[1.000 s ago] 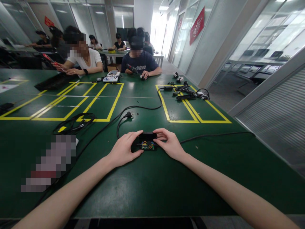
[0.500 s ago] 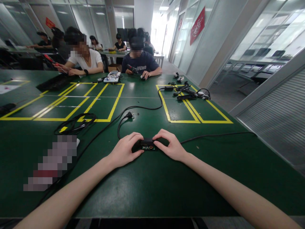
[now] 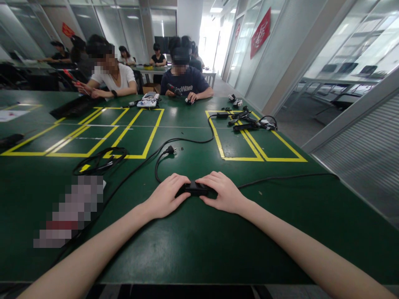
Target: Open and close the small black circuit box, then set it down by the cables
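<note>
Between my two hands lies a black power adapter [image 3: 196, 188] on the green table, with its case halves together and no circuit board showing. My left hand [image 3: 171, 195] grips its left end, thumb at the near side and fingers over the top. At the other end my right hand [image 3: 222, 193] is closed round the case in the same way. A short cord with a black plug [image 3: 170, 150] comes out from behind my left hand. A black cable [image 3: 286, 177] runs off to the right from behind my right hand.
A coiled black cable [image 3: 99, 161] and a blurred-out flat object [image 3: 73, 211] lie to the left. Yellow tape [image 3: 243, 158] marks rectangles on the table [image 3: 174, 249]. Black parts and cables [image 3: 249, 122] are heaped at the far right. Two people sit across the table.
The case's upper part has come down over the circuit board, which was visible before. My right hand's fingers have moved left onto the top of the case.
</note>
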`<state>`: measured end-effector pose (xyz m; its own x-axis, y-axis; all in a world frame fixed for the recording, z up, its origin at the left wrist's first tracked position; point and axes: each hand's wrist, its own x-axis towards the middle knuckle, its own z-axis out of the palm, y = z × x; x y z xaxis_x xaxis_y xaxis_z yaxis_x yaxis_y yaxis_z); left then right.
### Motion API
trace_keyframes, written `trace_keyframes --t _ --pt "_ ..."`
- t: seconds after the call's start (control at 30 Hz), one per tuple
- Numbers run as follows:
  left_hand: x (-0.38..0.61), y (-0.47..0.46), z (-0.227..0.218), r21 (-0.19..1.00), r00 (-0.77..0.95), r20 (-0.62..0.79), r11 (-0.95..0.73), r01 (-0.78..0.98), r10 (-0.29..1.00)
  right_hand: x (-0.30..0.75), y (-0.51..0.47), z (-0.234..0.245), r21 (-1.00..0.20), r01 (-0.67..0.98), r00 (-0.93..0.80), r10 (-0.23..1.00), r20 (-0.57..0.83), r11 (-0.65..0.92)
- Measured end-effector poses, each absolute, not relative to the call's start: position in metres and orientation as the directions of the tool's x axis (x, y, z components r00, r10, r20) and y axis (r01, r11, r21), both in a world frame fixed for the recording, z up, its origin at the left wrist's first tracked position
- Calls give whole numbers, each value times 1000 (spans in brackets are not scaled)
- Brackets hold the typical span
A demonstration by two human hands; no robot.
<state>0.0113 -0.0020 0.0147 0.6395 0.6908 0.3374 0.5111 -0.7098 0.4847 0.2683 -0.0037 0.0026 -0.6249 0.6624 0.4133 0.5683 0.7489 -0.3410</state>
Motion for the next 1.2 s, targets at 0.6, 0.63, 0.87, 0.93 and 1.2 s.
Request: trace_keyframes --t 0.6,0.63,0.87,0.93,1.2 --pt "15 -5 12 279 717 269 -764 581 643 264 -10 8 -152 540 -766 558 320 828" --pt "15 -4 12 268 721 276 -771 577 635 263 -10 8 -148 545 -767 562 309 825" --pt "13 -3 15 206 773 309 -833 514 554 264 -13 11 -128 543 -771 553 316 830" --pt "13 -3 14 201 777 306 -835 513 551 264 -13 11 -122 534 -772 541 332 837" --pt "15 -7 18 402 662 279 -711 577 695 267 -12 10 78 506 -796 430 427 859"
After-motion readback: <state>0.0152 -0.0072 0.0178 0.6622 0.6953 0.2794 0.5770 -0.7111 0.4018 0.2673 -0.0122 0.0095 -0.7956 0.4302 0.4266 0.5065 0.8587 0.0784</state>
